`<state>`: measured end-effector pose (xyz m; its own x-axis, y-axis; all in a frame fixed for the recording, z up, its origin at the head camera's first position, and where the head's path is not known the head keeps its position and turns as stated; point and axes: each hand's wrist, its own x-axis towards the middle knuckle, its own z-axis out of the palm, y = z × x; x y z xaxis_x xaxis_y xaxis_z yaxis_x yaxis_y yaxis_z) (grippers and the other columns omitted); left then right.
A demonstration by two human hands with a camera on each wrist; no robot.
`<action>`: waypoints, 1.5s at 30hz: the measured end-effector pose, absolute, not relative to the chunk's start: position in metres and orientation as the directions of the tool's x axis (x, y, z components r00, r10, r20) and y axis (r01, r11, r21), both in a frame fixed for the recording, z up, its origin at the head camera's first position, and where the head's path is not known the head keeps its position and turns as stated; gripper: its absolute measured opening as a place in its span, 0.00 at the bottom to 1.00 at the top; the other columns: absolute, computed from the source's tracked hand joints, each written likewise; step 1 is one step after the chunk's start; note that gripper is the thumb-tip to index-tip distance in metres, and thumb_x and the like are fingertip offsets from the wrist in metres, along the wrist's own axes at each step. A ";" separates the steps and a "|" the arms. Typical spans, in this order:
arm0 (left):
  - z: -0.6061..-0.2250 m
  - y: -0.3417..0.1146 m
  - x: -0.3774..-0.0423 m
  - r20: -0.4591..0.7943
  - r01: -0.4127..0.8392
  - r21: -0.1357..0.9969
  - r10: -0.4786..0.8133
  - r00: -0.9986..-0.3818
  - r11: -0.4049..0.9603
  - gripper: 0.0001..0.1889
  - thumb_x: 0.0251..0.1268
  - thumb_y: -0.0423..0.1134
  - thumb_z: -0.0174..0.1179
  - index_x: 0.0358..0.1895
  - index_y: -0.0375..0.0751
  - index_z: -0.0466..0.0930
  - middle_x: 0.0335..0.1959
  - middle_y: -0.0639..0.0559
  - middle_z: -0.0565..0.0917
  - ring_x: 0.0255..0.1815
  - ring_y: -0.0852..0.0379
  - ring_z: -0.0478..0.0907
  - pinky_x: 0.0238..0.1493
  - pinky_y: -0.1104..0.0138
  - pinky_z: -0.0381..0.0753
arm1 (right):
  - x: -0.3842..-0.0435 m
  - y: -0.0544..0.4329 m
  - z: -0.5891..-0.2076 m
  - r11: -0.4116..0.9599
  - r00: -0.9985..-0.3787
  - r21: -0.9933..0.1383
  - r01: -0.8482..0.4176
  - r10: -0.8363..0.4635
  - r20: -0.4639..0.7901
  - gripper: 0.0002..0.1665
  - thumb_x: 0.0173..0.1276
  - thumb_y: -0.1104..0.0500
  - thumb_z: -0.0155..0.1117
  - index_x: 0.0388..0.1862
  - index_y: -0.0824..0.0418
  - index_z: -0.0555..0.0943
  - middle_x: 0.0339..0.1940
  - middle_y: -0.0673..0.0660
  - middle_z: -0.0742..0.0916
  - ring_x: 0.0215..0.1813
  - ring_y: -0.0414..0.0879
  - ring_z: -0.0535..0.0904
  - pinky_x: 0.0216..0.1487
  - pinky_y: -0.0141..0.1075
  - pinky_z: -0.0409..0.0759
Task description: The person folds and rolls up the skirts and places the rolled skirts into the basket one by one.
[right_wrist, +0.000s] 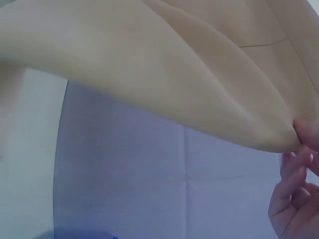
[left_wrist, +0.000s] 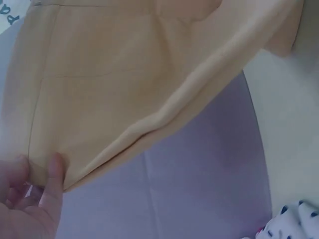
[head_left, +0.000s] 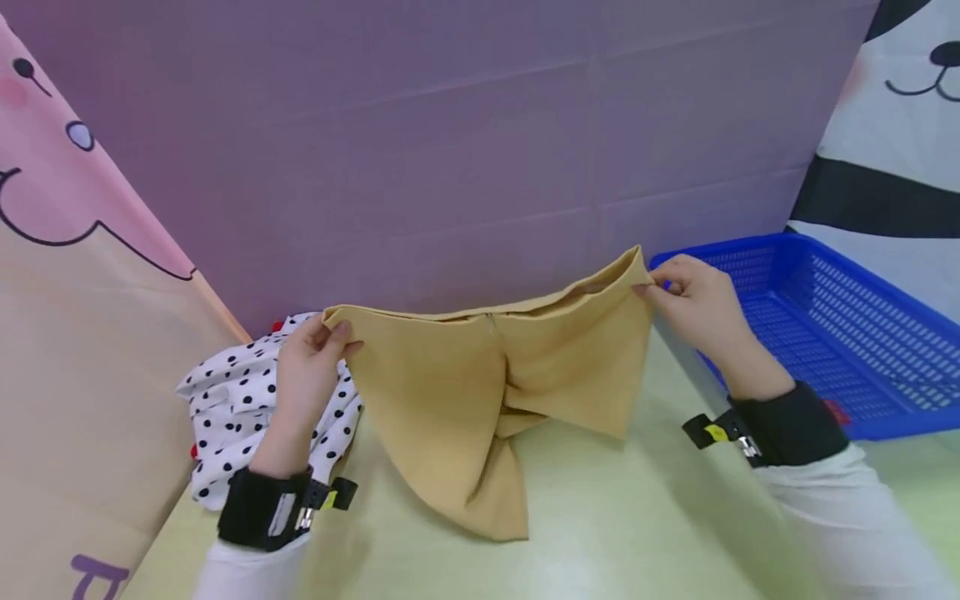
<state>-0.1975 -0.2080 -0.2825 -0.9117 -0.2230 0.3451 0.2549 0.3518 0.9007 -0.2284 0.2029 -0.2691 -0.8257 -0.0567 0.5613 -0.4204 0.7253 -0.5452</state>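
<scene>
A pair of mustard-yellow shorts [head_left: 442, 383] hangs by its waistband above the table, stretched sideways between both hands. My left hand [head_left: 307, 358] pinches the left end of the waistband; in the left wrist view, thumb and fingers grip the cloth [left_wrist: 99, 94] at its corner. At the other end, slightly higher, my right hand [head_left: 697, 304] pinches the waistband, and the right wrist view shows the fabric [right_wrist: 199, 89] drawn taut from those fingertips. One leg hangs lower and is partly folded, with creases gathered at the crotch.
A white cloth with black dots [head_left: 240, 392] lies heaped at the left, behind my left forearm. On the right stands a blue plastic basket [head_left: 885, 425] with slatted walls, a small red thing in it. A purple-grey backdrop [head_left: 450, 150] rises behind the pale table [head_left: 600, 533].
</scene>
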 end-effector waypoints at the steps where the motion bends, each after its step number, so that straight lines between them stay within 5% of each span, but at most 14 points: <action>1: -0.278 -0.209 -0.198 0.365 0.268 0.894 -0.238 -0.900 0.359 0.13 0.70 0.31 0.50 0.50 0.24 0.75 0.46 0.39 0.81 0.35 0.75 0.79 0.41 0.75 0.81 | -0.230 0.203 -0.265 0.715 -0.834 -0.562 -0.416 -0.054 0.549 0.10 0.63 0.60 0.65 0.34 0.67 0.84 0.30 0.60 0.83 0.22 0.30 0.67 0.22 0.26 0.64; 8: -0.239 -0.211 -0.195 0.526 0.374 0.820 -0.314 -0.790 0.432 0.13 0.67 0.34 0.55 0.43 0.24 0.80 0.26 0.71 0.79 0.26 0.73 0.79 0.34 0.77 0.81 | -0.224 0.200 -0.231 0.659 -0.888 -0.658 -0.364 -0.033 0.458 0.17 0.69 0.52 0.58 0.41 0.66 0.82 0.17 0.51 0.80 0.18 0.37 0.74 0.18 0.29 0.69; 19: -0.174 -0.211 -0.169 0.764 0.326 0.580 -0.360 -0.535 0.747 0.16 0.68 0.44 0.55 0.40 0.32 0.84 0.22 0.71 0.71 0.22 0.75 0.68 0.28 0.81 0.68 | -0.202 0.196 -0.176 0.558 -0.783 -0.630 -0.540 -0.058 0.619 0.11 0.69 0.56 0.59 0.36 0.63 0.82 0.14 0.42 0.75 0.17 0.38 0.68 0.18 0.25 0.65; 22: -0.160 -0.209 -0.158 0.806 0.253 0.495 -0.331 -0.491 0.831 0.19 0.69 0.47 0.52 0.42 0.33 0.83 0.25 0.58 0.79 0.22 0.77 0.64 0.28 0.81 0.64 | -0.196 0.199 -0.164 0.514 -0.785 -0.654 -0.555 -0.064 0.616 0.08 0.69 0.56 0.58 0.31 0.56 0.81 0.15 0.43 0.76 0.17 0.38 0.68 0.19 0.23 0.67; 26: -0.142 -0.204 -0.143 0.779 0.120 0.420 -0.289 -0.557 0.900 0.21 0.70 0.49 0.48 0.49 0.35 0.82 0.35 0.38 0.83 0.27 0.66 0.71 0.29 0.81 0.62 | -0.197 0.207 -0.149 0.463 -0.840 -0.730 -0.502 -0.062 0.539 0.07 0.68 0.53 0.59 0.31 0.51 0.82 0.17 0.44 0.79 0.20 0.39 0.69 0.20 0.25 0.68; 30: -0.132 -0.199 -0.142 0.652 0.030 0.340 -0.213 -0.728 0.940 0.20 0.72 0.46 0.46 0.44 0.32 0.81 0.33 0.36 0.80 0.31 0.43 0.73 0.27 0.68 0.65 | -0.213 0.216 -0.144 0.472 -0.905 -0.779 -0.412 -0.114 0.410 0.11 0.68 0.49 0.58 0.33 0.53 0.82 0.17 0.47 0.76 0.22 0.42 0.67 0.24 0.31 0.64; 35: -0.149 -0.197 -0.175 0.421 0.039 0.267 -0.080 -0.904 0.963 0.14 0.71 0.41 0.48 0.36 0.32 0.77 0.34 0.34 0.78 0.35 0.38 0.72 0.34 0.51 0.69 | -0.242 0.214 -0.166 0.649 -0.968 -0.718 -0.250 -0.173 0.181 0.19 0.69 0.43 0.54 0.30 0.55 0.78 0.15 0.47 0.71 0.23 0.44 0.67 0.29 0.35 0.64; 40: -0.198 -0.192 -0.221 0.316 0.079 0.266 -0.010 -0.949 0.961 0.13 0.69 0.38 0.50 0.26 0.34 0.72 0.35 0.31 0.79 0.38 0.35 0.75 0.40 0.46 0.71 | -0.270 0.206 -0.208 0.767 -0.980 -0.613 -0.187 -0.189 0.062 0.22 0.71 0.47 0.53 0.21 0.59 0.73 0.13 0.49 0.69 0.21 0.45 0.64 0.26 0.37 0.61; 45: -0.252 -0.188 -0.257 0.225 0.073 0.293 0.005 -0.974 0.953 0.12 0.68 0.34 0.48 0.27 0.32 0.72 0.38 0.29 0.80 0.39 0.35 0.77 0.41 0.48 0.74 | -0.289 0.202 -0.252 0.809 -0.982 -0.565 -0.163 -0.187 0.016 0.20 0.70 0.53 0.54 0.20 0.61 0.72 0.13 0.50 0.71 0.21 0.45 0.67 0.27 0.37 0.63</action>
<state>-0.2569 -0.1883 -0.2521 -0.9744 0.0054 0.2248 0.0729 0.9533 0.2931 -0.2893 0.2018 -0.2525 -0.9823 -0.1866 0.0158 -0.1627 0.8089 -0.5650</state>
